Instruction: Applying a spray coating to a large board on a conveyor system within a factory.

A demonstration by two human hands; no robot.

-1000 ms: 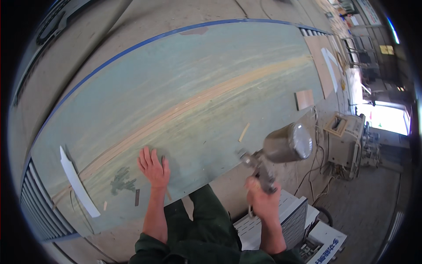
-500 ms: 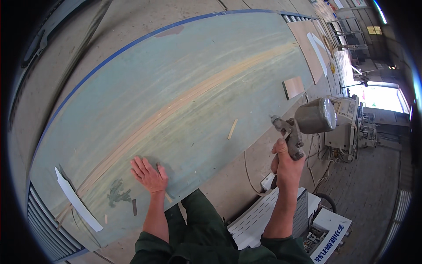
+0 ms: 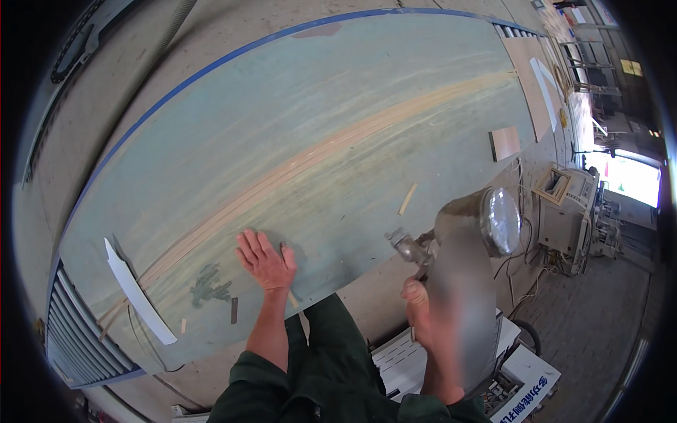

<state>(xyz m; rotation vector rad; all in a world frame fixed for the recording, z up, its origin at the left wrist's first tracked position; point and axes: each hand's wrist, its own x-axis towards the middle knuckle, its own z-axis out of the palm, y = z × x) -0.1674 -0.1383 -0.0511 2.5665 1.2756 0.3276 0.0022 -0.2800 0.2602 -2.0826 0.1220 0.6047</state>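
My right hand (image 3: 417,310) grips a spray gun (image 3: 409,248) beside the near edge of a long greenish tabletop (image 3: 338,233). The gun has a dull metal cup (image 3: 465,211), and its nozzle points left over the edge. A blur covers part of this hand and the gun's handle. Flat on the tabletop lies my left hand (image 3: 268,264), fingers stretched and holding nothing. Just beyond its fingertips runs a bundle of long, thin wood strips (image 3: 303,166). A dark green smear (image 3: 209,285) and a short dark strip (image 3: 234,310) are to its left.
A white curved piece (image 3: 137,299) lies near the left end, by metal rollers (image 3: 81,331). Toward the far right are a small wooden block (image 3: 505,143) and a brown board (image 3: 530,88). Machines (image 3: 570,211) and loose cables stand to the right; a hose (image 3: 134,88) runs far left.
My right hand has brought the spray gun closer to me and leftward, its cup turned. My left hand keeps its place on the tabletop, while the whole view has shifted.
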